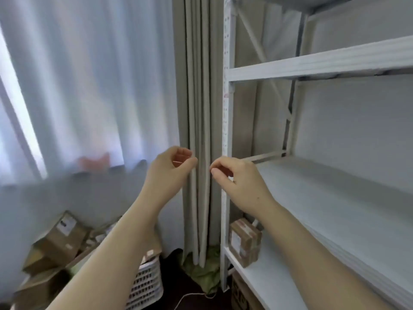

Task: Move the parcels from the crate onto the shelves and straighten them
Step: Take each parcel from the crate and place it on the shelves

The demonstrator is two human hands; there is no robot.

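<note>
White shelves (312, 63), brown parcels (58, 240), white lattice-patterned crate (147, 285) — grey-beige curtain (196, 108), pale bluish sheer (89, 86).

**Parcels heaped in the crate, one shelved**

Brown cardboard parcels (60, 238) with white labels lie tilted in a heap in the white lattice crate (146, 285). One taped parcel (244, 241) stands upright at the left front corner of a lower white shelf (252, 278).

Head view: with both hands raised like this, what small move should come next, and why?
Probably lower the left hand toward the crate: it and the right hand seem empty, brown parcels lie piled there, and one parcel sits on the lower shelf.
</note>
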